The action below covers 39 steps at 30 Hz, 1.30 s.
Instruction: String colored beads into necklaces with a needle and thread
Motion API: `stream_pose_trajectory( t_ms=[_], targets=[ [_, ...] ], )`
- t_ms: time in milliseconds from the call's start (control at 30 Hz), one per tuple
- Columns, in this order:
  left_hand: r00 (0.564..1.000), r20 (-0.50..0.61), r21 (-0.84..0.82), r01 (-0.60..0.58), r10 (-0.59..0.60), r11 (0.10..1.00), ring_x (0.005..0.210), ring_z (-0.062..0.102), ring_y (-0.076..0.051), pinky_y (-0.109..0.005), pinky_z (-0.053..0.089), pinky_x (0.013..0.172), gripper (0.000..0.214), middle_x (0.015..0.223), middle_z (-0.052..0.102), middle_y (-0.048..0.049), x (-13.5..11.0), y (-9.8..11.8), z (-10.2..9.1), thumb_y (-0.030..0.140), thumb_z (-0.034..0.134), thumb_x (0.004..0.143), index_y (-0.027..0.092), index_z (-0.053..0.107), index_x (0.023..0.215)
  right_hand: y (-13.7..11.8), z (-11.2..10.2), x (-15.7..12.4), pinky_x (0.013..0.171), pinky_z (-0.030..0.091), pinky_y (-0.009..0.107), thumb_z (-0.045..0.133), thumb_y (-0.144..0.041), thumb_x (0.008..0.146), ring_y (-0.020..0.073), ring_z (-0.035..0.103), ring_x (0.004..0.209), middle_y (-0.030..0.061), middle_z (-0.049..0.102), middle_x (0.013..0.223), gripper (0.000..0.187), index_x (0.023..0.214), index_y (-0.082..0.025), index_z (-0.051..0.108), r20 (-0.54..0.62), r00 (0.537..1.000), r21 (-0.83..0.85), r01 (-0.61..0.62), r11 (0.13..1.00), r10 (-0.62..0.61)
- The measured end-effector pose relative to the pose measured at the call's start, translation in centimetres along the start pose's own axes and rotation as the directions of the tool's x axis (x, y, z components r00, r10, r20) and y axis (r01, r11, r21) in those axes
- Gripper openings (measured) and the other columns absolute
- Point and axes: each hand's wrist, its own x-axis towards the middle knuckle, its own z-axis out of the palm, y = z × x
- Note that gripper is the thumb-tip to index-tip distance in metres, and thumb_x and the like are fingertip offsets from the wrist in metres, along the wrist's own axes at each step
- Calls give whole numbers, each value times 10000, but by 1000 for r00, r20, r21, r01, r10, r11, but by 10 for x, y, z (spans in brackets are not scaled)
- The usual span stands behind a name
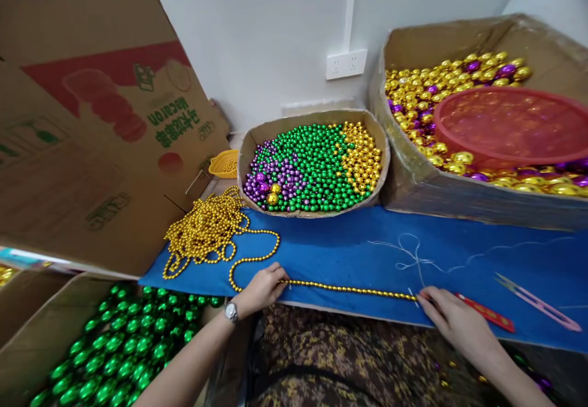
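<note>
A gold bead strand point(351, 289) runs straight along the front edge of the blue cloth. My left hand point(266, 286), with a watch on its wrist, pinches the strand, and its other part curls away to a gold bead pile point(206, 226). At the strand's right end, my right hand point(448, 309) is closed on the end, where a bit of white thread shows. Loose white thread point(418, 261) lies just beyond that hand. Right beside it are a red utility knife point(489, 314) and pink thread snips point(537, 300).
A cardboard tray point(316, 214) of small green, purple and gold beads stands behind the cloth. To its right is a big box point(427, 192) of gold and purple beads with a red basin point(509, 125). Large green beads point(124, 346) fill a box at lower left, below a tall carton point(92, 119).
</note>
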Motion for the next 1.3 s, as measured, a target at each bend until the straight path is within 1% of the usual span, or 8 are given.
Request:
stream_pose_trajectory(
  t_ms=[200,433,700,867,967,1100,1200,1300],
  targets=[
    [999,0,144,54,-54,988,766,569,-182,-268,413,672,139,906,566,-59,3,4,2,174,434,854,198,564,899,-2,-1,3,544,493,318,328,-486,892,232,659,671,69,668,785,337,799,-255,555,9,1000,7,14,1000,-15],
    [985,-137,-20,105,-106,994,693,570,-173,-265,395,660,107,752,607,-31,45,23,-20,139,499,759,194,581,802,-8,-30,43,607,493,431,323,-369,874,299,640,732,146,644,868,338,836,-200,613,-132,991,-165,-32,986,10],
    [989,-138,-359,-5,-48,933,669,575,-132,-206,427,607,93,707,632,-12,72,45,-24,208,507,758,149,573,730,-150,25,87,885,470,296,490,-290,880,182,566,1100,72,592,1231,419,1292,-215,477,28,941,117,332,936,-337],
    [990,-112,-541,10,-84,841,673,558,-140,-217,413,614,121,707,630,-4,63,40,-35,240,557,761,152,629,802,-191,45,107,731,500,264,503,-236,921,128,637,804,3,674,865,147,948,-174,634,148,900,149,390,909,-410],
    [997,-61,-359,22,-47,933,686,578,-152,-229,410,624,189,741,661,-13,62,30,-42,297,525,826,174,668,827,-173,34,113,727,507,320,509,-304,932,129,620,779,12,643,887,193,951,-141,611,183,920,46,345,937,-348],
    [983,-155,185,-69,98,980,701,582,-156,-239,390,618,261,748,636,-26,62,22,-44,329,456,907,193,647,792,-135,7,112,670,482,284,526,-263,902,134,616,738,9,631,928,127,971,-206,615,205,948,-130,273,953,-243],
    [953,-83,590,-188,290,785,691,546,-163,-255,356,568,177,771,587,-44,55,33,-46,180,437,907,192,601,840,-100,-18,105,590,429,239,503,-81,804,132,626,674,-9,635,896,245,879,-274,636,180,965,-234,229,945,-189],
    [903,86,738,-341,421,583,678,512,-184,-281,324,523,155,787,550,-64,52,51,-45,148,415,899,174,557,842,-59,-38,107,519,390,242,427,-2,708,132,618,594,17,645,938,391,857,-286,651,75,987,-293,161,943,-145]
  ],
)
